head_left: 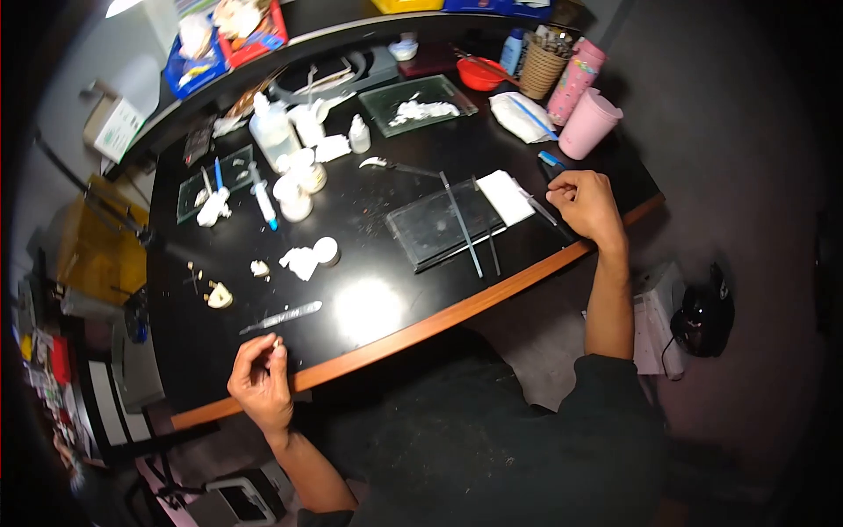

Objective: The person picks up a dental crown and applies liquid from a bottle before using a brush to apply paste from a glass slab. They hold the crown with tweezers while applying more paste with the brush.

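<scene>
1. Ivory-pale, a small piece [277, 343] sits between the thumb and forefinger of the left hand [263, 382], pinched at the fingertips just above the near edge of the black tabletop [193, 360].

2. From my distant seat, I read the key relation like this: the slim metal tool [281, 318] lies just beyond those left fingertips, apart from them, on the side away from the person.

3. Its long axis runs nearly parallel to the wooden front edge [439, 323]. The thin, dark end points left and slightly toward the person; the broad, bright end points right and slightly away.

4. Of the 2 hands, the left is much nearer to the tool. The right hand [584, 206] is well apart, at the right end of the table beside a dark pen-like tool [551, 220], fingers curled in (I cannot tell whether they hold anything).

5. As for the pinched piece, it seems to poke up from the fingertips, but it shows too small in my feed to settle its long axis.
</scene>
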Demonstrator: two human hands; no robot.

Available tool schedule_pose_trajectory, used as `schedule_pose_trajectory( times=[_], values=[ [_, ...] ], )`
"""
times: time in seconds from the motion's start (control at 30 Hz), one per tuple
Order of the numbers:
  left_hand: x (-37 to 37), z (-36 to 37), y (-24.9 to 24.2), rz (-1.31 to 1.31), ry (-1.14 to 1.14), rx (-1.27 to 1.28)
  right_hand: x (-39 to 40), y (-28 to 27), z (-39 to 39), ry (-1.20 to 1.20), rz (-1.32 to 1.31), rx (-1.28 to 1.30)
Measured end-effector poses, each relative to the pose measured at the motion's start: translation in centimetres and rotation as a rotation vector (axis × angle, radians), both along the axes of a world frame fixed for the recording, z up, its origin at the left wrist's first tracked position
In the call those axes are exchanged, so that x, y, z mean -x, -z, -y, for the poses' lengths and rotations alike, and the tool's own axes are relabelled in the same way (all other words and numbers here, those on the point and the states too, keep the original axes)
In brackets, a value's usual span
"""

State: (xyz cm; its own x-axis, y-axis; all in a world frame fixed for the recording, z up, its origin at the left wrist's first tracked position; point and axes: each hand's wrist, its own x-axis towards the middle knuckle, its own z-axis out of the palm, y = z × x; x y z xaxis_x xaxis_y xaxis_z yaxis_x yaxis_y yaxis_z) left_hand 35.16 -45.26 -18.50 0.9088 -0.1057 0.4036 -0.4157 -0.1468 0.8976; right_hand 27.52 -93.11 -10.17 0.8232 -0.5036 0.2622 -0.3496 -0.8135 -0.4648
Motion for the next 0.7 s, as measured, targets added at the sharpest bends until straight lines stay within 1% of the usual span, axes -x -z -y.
schedule_pose_trajectory(
  times=[0.03,0.13,0.17,0.3,0.33,0.5,0.53,0.6,0.7],
  values=[
    [0.0,0.0,0.1,-0.020,0.004,0.024,0.4,0.1,0.7,0.062,0.074,-0.026],
    [-0.1,-0.5,0.7,-0.047,0.003,0.018,1.1,1.4,4.5,0.247,0.428,0.063],
    [-0.1,-0.5,0.8,-0.048,0.005,0.012,1.4,2.2,6.1,0.292,0.431,0.108],
    [-0.2,-0.4,0.6,-0.049,-0.030,-0.030,2.5,4.4,6.4,0.107,0.418,-0.176],
    [-0.3,-0.3,0.8,-0.049,-0.043,0.003,2.7,4.7,5.4,0.027,0.413,-0.346],
    [-0.3,-0.2,1.0,-0.045,-0.106,-0.029,2.3,4.5,0.9,-0.182,0.291,-0.114],
    [-0.3,-0.2,1.1,-0.047,-0.113,-0.036,2.2,4.8,0.5,-0.177,0.247,-0.116],
    [-0.3,-0.1,1.1,-0.041,-0.133,-0.044,1.6,5.7,0.4,-0.199,0.228,0.017],
    [-0.1,-0.1,1.0,-0.042,-0.151,-0.071,1.3,6.5,0.4,-0.136,0.201,-0.022]
  ],
)
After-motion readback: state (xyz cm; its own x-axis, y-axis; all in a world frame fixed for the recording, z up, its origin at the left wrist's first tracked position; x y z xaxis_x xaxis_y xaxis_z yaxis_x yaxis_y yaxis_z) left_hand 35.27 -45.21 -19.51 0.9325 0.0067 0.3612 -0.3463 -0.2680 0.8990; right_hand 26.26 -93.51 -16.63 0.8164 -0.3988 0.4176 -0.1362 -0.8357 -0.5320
